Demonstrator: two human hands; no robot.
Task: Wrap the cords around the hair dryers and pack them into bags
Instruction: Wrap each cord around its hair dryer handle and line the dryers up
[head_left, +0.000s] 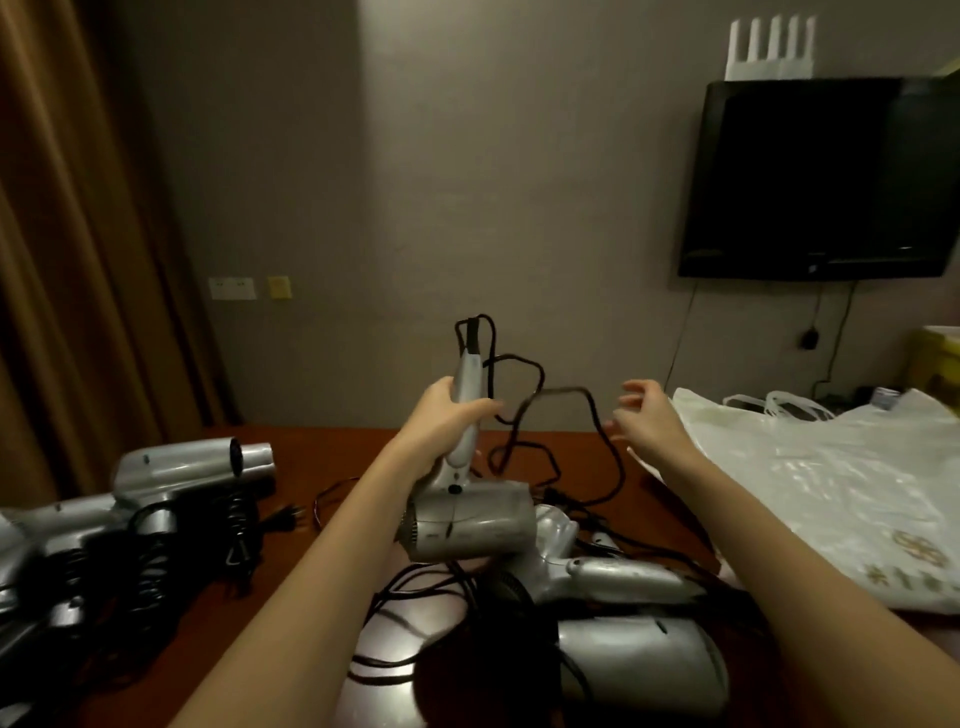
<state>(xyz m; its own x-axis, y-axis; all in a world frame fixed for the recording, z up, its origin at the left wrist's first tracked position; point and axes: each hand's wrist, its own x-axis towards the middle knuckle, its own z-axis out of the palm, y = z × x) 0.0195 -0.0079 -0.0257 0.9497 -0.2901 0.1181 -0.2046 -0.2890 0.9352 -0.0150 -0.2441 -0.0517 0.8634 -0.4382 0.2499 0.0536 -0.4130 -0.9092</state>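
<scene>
My left hand (451, 415) grips the handle of a silver hair dryer (470, 522), held upside down with its barrel low and the handle pointing up. Its black cord (524, 410) leaves the handle's top and loops loosely down to the table. My right hand (647, 418) hovers to the right of the cord with fingers spread and relaxed, blurred, holding nothing that I can make out. White plastic bags (831, 493) lie on the table's right side. More silver dryers (623, 577) with tangled cords lie below the held one.
Several dryers with wound cords (171, 499) are piled on the left of the brown table (332, 447). A loose plug (283, 517) lies beside them. A wall-mounted TV (826, 176) hangs at the right and brown curtains (67, 260) hang at the left.
</scene>
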